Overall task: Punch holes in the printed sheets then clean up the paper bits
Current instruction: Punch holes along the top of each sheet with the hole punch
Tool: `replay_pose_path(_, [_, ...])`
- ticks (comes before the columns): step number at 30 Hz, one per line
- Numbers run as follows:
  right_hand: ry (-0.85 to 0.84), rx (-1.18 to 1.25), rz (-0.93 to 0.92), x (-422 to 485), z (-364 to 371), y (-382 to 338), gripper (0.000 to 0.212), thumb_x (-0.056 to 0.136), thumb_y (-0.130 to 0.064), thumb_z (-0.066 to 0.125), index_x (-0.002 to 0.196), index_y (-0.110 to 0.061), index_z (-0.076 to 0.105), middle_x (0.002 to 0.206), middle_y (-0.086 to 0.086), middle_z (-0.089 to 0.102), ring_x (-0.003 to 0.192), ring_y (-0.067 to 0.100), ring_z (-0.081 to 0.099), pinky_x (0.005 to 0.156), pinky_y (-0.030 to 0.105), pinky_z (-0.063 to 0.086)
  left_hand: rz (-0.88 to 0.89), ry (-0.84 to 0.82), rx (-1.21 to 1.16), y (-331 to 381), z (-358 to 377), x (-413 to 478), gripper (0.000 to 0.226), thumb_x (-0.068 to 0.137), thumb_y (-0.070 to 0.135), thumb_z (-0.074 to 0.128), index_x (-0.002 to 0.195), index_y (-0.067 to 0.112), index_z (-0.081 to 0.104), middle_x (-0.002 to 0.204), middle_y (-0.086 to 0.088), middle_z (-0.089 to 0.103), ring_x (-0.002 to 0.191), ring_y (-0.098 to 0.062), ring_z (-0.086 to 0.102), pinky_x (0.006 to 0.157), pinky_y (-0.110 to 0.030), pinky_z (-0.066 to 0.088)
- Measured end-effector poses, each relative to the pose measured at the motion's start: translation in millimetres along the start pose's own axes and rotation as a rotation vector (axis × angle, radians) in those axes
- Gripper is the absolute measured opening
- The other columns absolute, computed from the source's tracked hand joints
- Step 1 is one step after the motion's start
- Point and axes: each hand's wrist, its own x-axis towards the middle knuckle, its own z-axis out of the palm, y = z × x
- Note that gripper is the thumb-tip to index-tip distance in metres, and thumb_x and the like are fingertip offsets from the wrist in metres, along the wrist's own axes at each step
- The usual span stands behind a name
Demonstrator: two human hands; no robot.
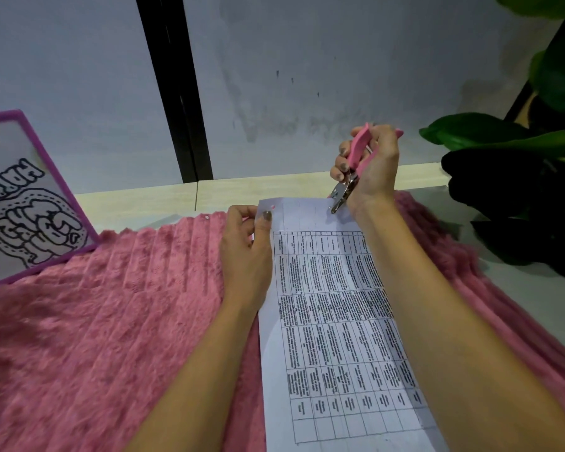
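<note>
A printed sheet (333, 321) with a table of text lies lengthwise over a pink furry mat (111, 321). My left hand (247, 252) pinches the sheet's far left corner, thumb on top beside a small punched hole (273, 207). My right hand (369, 168) grips a pink-handled hole punch (356, 158) with its handles apart. The punch's metal jaw (338, 199) sits over the sheet's far edge, right of the middle. One tiny paper bit (207, 217) lies on the mat's far edge.
A purple-framed board with a black drawing (30, 203) leans at the left on the mat. A dark potted plant (519, 177) with green leaves stands at the right. A pale wooden ledge (144, 199) and grey wall run behind the mat.
</note>
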Motion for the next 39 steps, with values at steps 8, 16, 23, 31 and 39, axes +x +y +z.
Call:
replay_pose_path(8, [0.04, -0.006, -0.065, 2, 0, 5, 0.016, 0.079, -0.027, 0.05, 0.081, -0.011, 0.05, 0.06, 0.005, 0.046, 0.044, 0.015, 0.034, 0.044, 0.022, 0.029, 0.027, -0.001, 0.009, -1, 0, 0, 0.008, 0.098, 0.026, 0.055, 0.097, 0.018, 0.052, 0.097, -0.008, 0.069, 0.089, -0.025, 0.068, 0.073, -0.048, 0.056])
replay_pose_path(16, [0.121, 0.057, -0.086, 3, 0, 7, 0.014, 0.079, -0.024, 0.049, 0.074, -0.011, 0.048, 0.058, 0.006, 0.044, 0.041, 0.016, 0.032, 0.043, 0.021, 0.028, -0.041, -0.039, -0.026, 0, -1, 0, 0.023, 0.087, 0.024, 0.071, 0.103, 0.018, 0.054, 0.098, -0.001, 0.071, 0.089, -0.017, 0.07, 0.077, -0.043, 0.059])
replay_pose_path(23, [0.056, 0.041, -0.018, -1, -3, 2, 0.015, 0.091, -0.02, 0.043, 0.084, -0.008, 0.049, 0.061, 0.006, 0.043, 0.044, 0.016, 0.034, 0.045, 0.022, 0.03, -0.086, -0.142, -0.078, 1, 0, 0, 0.028, 0.083, 0.005, 0.073, 0.11, 0.009, 0.07, 0.1, 0.001, 0.075, 0.093, -0.014, 0.072, 0.087, -0.041, 0.058])
replay_pose_path(31, [-0.154, -0.023, 0.036, -11, -19, -7, 0.024, 0.095, -0.022, 0.039, 0.101, -0.005, 0.055, 0.07, 0.009, 0.05, 0.053, 0.017, 0.044, 0.053, 0.027, 0.041, -0.128, -0.13, -0.125, 0, 0, -1, 0.027, 0.082, 0.003, 0.073, 0.108, 0.011, 0.071, 0.1, -0.004, 0.075, 0.091, -0.021, 0.073, 0.083, -0.047, 0.058])
replay_pose_path(39, [0.059, -0.051, -0.082, 1, -38, -20, 0.015, 0.094, -0.019, 0.041, 0.095, -0.007, 0.05, 0.066, 0.006, 0.048, 0.048, 0.015, 0.04, 0.047, 0.024, 0.034, -0.126, -0.157, -0.191, 2, 0, -1, 0.025, 0.083, -0.001, 0.07, 0.107, 0.008, 0.07, 0.1, -0.005, 0.075, 0.092, -0.022, 0.073, 0.081, -0.04, 0.059])
